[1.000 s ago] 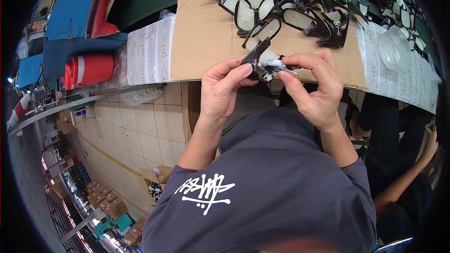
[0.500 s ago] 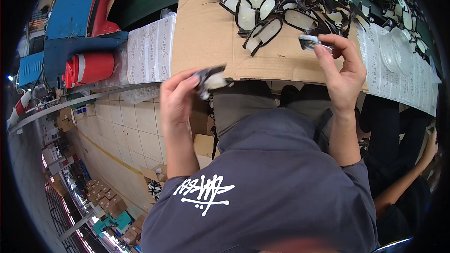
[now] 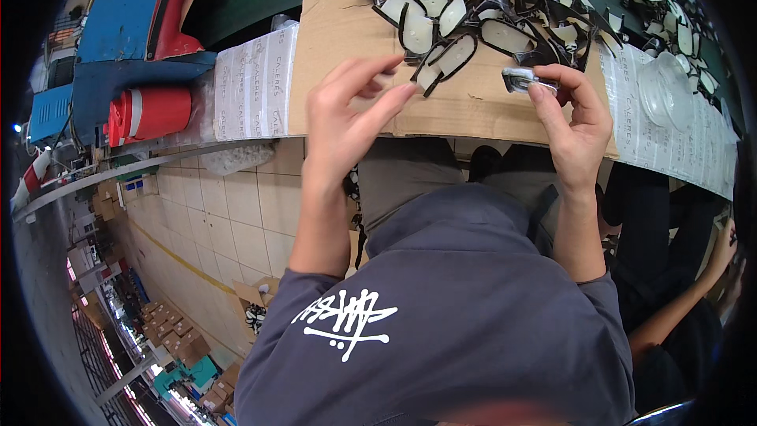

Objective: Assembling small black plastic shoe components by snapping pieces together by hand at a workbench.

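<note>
My left hand (image 3: 351, 114) is over the cardboard sheet (image 3: 343, 28), its fingers apart and nothing between them. The fingertips are close to the near end of a heap of glossy black pieces with cream-coloured oval faces (image 3: 456, 56). Pinched between the thumb and fingers of my right hand (image 3: 579, 122) is a small shiny black-and-silver piece (image 3: 519, 79), raised above the cardboard near its right edge. My fingers cover part of that piece, and its exact kind is unclear.
A clear plastic bowl (image 3: 664, 91) stands at the right of the table. To the left are a red bundle (image 3: 150, 114) and a blue machine (image 3: 118, 12). Another person's forearm (image 3: 682, 308) shows at the far right. Cartons (image 3: 189, 347) are stacked on the floor.
My left hand has let go of a black-and-cream piece it held at the table's edge, and has moved up and right toward the heap. My right hand has barely moved.
</note>
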The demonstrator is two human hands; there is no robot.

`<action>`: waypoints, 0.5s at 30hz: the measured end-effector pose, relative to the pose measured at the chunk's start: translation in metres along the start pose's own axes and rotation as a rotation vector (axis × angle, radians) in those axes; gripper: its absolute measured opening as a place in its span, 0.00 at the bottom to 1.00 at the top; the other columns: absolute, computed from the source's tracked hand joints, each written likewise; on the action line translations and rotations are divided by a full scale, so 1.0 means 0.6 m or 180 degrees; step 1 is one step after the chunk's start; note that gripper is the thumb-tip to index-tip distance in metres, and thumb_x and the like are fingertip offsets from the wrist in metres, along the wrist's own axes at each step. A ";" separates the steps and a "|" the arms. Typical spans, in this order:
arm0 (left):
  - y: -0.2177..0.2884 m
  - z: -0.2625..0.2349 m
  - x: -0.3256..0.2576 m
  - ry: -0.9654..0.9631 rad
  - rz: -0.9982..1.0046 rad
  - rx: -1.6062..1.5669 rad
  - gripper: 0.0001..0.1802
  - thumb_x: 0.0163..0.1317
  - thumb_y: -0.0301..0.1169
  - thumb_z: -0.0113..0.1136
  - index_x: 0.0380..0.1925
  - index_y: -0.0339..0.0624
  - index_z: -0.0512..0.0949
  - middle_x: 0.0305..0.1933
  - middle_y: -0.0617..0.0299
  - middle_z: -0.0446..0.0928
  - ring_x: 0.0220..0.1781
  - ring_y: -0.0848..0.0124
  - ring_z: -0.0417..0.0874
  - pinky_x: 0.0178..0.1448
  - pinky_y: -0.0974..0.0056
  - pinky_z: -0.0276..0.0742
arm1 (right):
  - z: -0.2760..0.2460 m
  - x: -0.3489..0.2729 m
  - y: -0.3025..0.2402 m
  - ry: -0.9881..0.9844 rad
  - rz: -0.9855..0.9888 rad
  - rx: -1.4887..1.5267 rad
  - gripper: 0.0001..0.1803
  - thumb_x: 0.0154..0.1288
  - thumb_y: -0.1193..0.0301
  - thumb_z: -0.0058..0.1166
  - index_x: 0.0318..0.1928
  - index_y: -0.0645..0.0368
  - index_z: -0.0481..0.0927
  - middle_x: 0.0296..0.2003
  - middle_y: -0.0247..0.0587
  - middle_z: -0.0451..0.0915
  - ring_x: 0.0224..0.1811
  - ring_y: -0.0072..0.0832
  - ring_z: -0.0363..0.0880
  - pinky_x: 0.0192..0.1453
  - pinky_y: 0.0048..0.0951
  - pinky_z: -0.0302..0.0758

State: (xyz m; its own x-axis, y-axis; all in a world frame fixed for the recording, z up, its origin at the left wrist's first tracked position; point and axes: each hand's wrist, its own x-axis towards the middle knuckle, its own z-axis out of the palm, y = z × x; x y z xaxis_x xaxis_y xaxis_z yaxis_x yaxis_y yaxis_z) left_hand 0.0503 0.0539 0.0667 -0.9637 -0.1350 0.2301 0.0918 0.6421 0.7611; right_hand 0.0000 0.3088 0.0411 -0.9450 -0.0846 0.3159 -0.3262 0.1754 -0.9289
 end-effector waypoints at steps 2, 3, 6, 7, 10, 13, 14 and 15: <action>0.006 0.035 0.030 -0.0063 -0.0039 -0.0875 0.17 0.52 0.26 0.69 0.44 0.35 0.84 0.37 0.59 0.80 0.32 0.75 0.78 0.35 0.70 0.75 | -0.005 -0.005 0.003 0.0000 0.0037 -0.0018 0.10 0.57 0.76 0.65 0.41 0.60 0.83 0.31 0.28 0.77 0.31 0.16 0.66 0.38 0.18 0.65; -0.004 0.040 0.038 -0.0060 -0.0025 -0.0883 0.17 0.52 0.26 0.69 0.44 0.35 0.84 0.37 0.59 0.80 0.32 0.75 0.78 0.35 0.70 0.75 | -0.006 -0.008 0.000 0.0006 0.0024 -0.0026 0.10 0.57 0.76 0.65 0.41 0.60 0.83 0.31 0.28 0.77 0.31 0.16 0.66 0.38 0.18 0.65; -0.041 0.048 0.040 -0.0504 -0.0259 -0.0990 0.17 0.54 0.23 0.62 0.47 0.39 0.83 0.36 0.61 0.76 0.32 0.77 0.75 0.37 0.71 0.73 | -0.010 -0.014 0.000 0.0080 0.0107 -0.0006 0.10 0.57 0.76 0.65 0.41 0.60 0.83 0.32 0.29 0.78 0.30 0.16 0.66 0.37 0.18 0.66; -0.049 0.039 0.037 -0.0414 -0.0155 -0.0873 0.18 0.55 0.22 0.59 0.47 0.40 0.83 0.35 0.62 0.75 0.33 0.77 0.75 0.38 0.72 0.72 | -0.011 -0.013 0.003 0.0071 0.0092 -0.0007 0.10 0.57 0.76 0.65 0.41 0.60 0.83 0.32 0.29 0.78 0.30 0.16 0.67 0.37 0.18 0.66; -0.059 -0.008 0.017 -0.0528 -0.0362 -0.0577 0.20 0.55 0.20 0.55 0.49 0.41 0.83 0.33 0.64 0.74 0.36 0.78 0.74 0.41 0.74 0.69 | -0.014 -0.014 0.008 0.0035 0.0160 0.0073 0.10 0.57 0.77 0.65 0.41 0.61 0.83 0.32 0.29 0.78 0.29 0.15 0.67 0.37 0.18 0.66; -0.084 -0.035 -0.005 -0.0120 -0.0717 -0.0830 0.19 0.56 0.21 0.59 0.50 0.35 0.80 0.40 0.63 0.77 0.40 0.78 0.76 0.44 0.72 0.73 | -0.007 -0.011 0.007 -0.0038 0.0185 0.0189 0.10 0.57 0.77 0.65 0.41 0.61 0.83 0.32 0.30 0.78 0.29 0.15 0.67 0.37 0.17 0.66; -0.089 -0.045 -0.007 -0.0112 -0.0717 -0.0817 0.19 0.56 0.21 0.59 0.50 0.35 0.80 0.40 0.63 0.77 0.40 0.78 0.76 0.44 0.72 0.73 | -0.005 -0.010 0.008 -0.0063 0.0153 0.0186 0.11 0.57 0.77 0.65 0.41 0.61 0.83 0.32 0.30 0.79 0.29 0.15 0.67 0.37 0.17 0.66; -0.093 -0.056 -0.007 -0.0147 -0.0925 -0.0609 0.19 0.56 0.22 0.61 0.50 0.34 0.80 0.41 0.62 0.78 0.42 0.78 0.77 0.44 0.72 0.74 | -0.002 -0.009 0.009 -0.0064 0.0149 0.0197 0.11 0.57 0.77 0.65 0.41 0.61 0.83 0.32 0.30 0.79 0.29 0.15 0.67 0.37 0.17 0.66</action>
State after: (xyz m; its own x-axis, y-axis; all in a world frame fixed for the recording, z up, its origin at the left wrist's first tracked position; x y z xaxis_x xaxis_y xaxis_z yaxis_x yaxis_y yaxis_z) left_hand 0.0579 -0.0066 0.0438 -0.9664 -0.2543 -0.0372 -0.1470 0.4282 0.8916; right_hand 0.0034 0.3115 0.0344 -0.9583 -0.0977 0.2685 -0.2790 0.1186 -0.9529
